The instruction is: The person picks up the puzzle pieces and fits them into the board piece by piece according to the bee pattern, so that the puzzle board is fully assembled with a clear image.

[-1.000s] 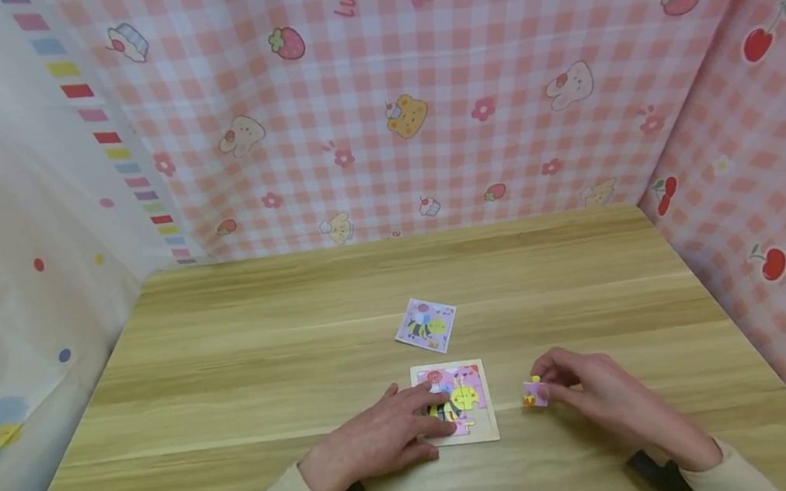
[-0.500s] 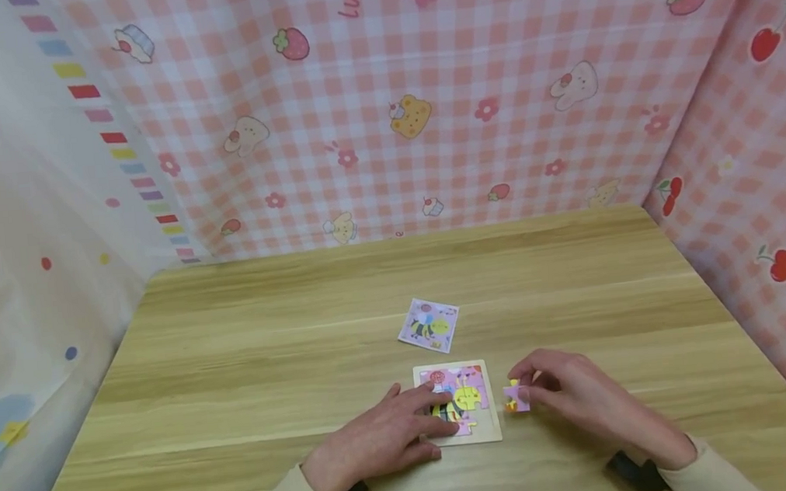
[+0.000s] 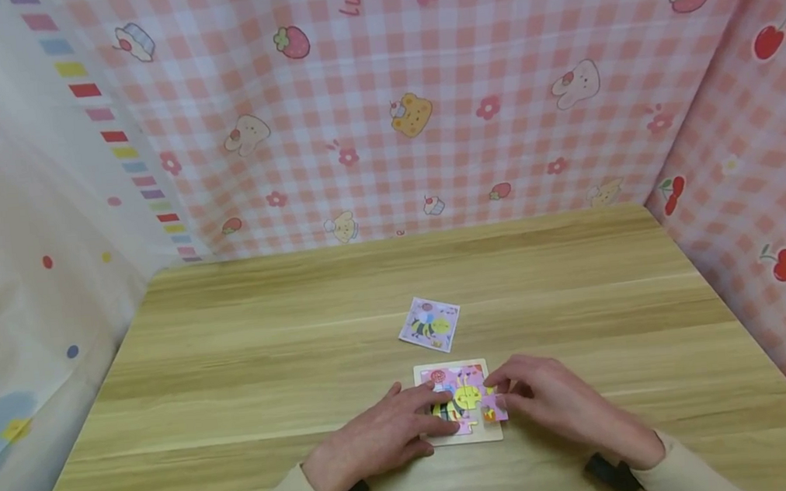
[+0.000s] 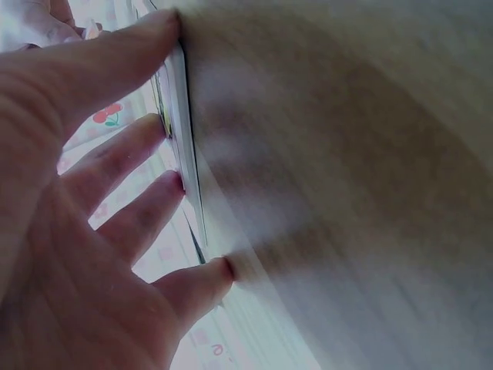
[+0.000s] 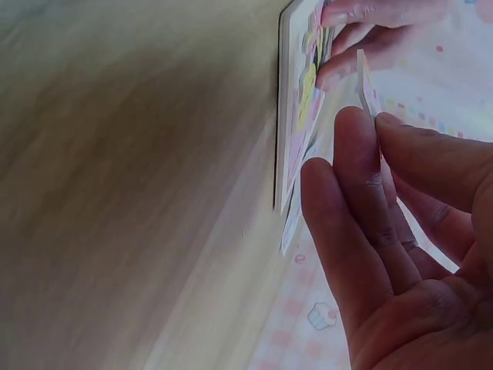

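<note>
A square jigsaw puzzle board [image 3: 495, 433] with a pale frame and a bee picture lies on the table before me. My left hand [image 3: 382, 437] rests on its left side, fingers spread and nearly straight over the picture; in the left wrist view the fingertips [image 4: 173, 181] touch the board's edge. My right hand [image 3: 561, 402] pinches a pink and yellow puzzle piece [image 3: 495, 408] between thumb and fingers, overlapping the board's right edge. The right wrist view has this piece [image 5: 366, 81] edge-on, raised off the board. A gap shows at the picture's lower right.
Behind the board lies a small square card [image 3: 431, 325] printed with the same bee. The wooden table [image 3: 267, 327] ends at a pink checked cloth [image 3: 377, 67] at the back, with more cloth at both sides.
My right hand has carried the puzzle piece leftward from the bare table to over the board's right side. My left hand stays on the board.
</note>
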### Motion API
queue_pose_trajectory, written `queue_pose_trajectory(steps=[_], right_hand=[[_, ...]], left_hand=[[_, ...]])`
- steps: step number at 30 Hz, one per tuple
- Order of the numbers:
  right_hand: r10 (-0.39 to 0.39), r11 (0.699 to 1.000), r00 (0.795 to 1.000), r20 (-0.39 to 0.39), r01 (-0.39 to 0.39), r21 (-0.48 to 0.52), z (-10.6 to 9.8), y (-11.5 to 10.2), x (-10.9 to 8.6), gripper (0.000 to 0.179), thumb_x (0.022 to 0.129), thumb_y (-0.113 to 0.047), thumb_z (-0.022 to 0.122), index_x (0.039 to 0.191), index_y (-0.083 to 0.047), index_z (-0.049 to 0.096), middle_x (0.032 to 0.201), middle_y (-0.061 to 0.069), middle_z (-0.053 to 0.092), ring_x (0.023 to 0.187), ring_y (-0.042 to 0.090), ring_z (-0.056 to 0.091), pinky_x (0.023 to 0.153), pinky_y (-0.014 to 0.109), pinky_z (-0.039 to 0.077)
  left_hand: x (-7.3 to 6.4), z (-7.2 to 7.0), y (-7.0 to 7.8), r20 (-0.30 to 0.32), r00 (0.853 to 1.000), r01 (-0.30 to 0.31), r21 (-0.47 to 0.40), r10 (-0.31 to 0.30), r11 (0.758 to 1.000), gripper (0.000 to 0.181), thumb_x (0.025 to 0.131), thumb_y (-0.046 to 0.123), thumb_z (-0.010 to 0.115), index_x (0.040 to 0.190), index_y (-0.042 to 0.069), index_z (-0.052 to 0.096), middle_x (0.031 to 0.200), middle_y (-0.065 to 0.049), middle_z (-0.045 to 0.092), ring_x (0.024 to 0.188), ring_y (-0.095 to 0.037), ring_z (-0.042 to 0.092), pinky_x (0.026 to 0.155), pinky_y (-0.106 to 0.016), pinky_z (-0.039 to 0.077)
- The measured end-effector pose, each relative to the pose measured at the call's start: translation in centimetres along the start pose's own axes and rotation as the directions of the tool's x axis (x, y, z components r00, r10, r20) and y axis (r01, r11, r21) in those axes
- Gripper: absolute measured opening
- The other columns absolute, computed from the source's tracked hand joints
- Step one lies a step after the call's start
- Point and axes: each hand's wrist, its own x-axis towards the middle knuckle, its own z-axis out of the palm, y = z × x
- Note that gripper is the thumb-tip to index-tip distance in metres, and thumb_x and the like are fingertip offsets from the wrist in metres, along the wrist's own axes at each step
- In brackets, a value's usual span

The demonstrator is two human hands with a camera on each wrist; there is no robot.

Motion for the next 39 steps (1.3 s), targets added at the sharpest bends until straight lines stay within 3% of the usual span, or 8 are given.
queue_pose_trajectory(steps=[8, 14, 32, 39], right_hand=[[-0.032, 0.999, 0.999, 0.032, 0.033, -0.021, 0.8, -0.5, 0.7, 0.016, 0.093, -0.009, 0.077, 0.108, -0.012, 0.076, 0.089, -0.012, 0.066, 0.079, 0.001, 0.059, 0.069, 0.026, 0.053], [-0.066, 0.997, 0.998, 0.025, 0.067, -0.047, 1.3, -0.6, 0.8, 0.016, 0.09, -0.008, 0.078, 0.106, -0.012, 0.075, 0.09, -0.011, 0.066, 0.08, 0.002, 0.061, 0.07, 0.027, 0.055], [0.025, 0.995, 0.996, 0.081, -0.017, -0.103, 2.0, -0.7, 1.2, 0.014, 0.089, -0.01, 0.08, 0.102, -0.015, 0.075, 0.086, -0.014, 0.06, 0.075, -0.001, 0.053, 0.066, 0.023, 0.048], [0.009, 0.994, 0.996, 0.09, 0.001, -0.111, 2.0, -0.7, 1.4, 0.015, 0.088, -0.01, 0.081, 0.102, -0.013, 0.075, 0.087, -0.012, 0.061, 0.076, 0.001, 0.055, 0.066, 0.023, 0.049]], left_hand=[[0.0, 0.1, -0.1, -0.063, 0.997, -0.051, 0.052, 0.054, 0.997, 0.035, 0.103, 0.021, 0.066, 0.136, 0.032, 0.07, 0.152, 0.003, 0.053, 0.144, -0.019, 0.045, 0.11, -0.064, 0.041], [0.0, 0.2, 0.0, -0.062, 0.997, -0.038, 0.045, 0.041, 0.998, 0.033, 0.106, 0.022, 0.059, 0.136, 0.033, 0.07, 0.152, 0.003, 0.053, 0.144, -0.019, 0.045, 0.111, -0.064, 0.041], [0.1, 0.2, 0.0, -0.038, 0.999, -0.026, 0.033, 0.027, 0.999, 0.034, 0.108, 0.021, 0.055, 0.135, 0.035, 0.07, 0.152, 0.002, 0.053, 0.144, -0.02, 0.045, 0.111, -0.064, 0.041], [0.1, 0.0, 0.0, -0.022, 1.0, -0.007, 0.024, 0.008, 1.0, 0.035, 0.109, 0.021, 0.054, 0.136, 0.035, 0.07, 0.154, 0.003, 0.051, 0.146, -0.019, 0.042, 0.113, -0.063, 0.039]])
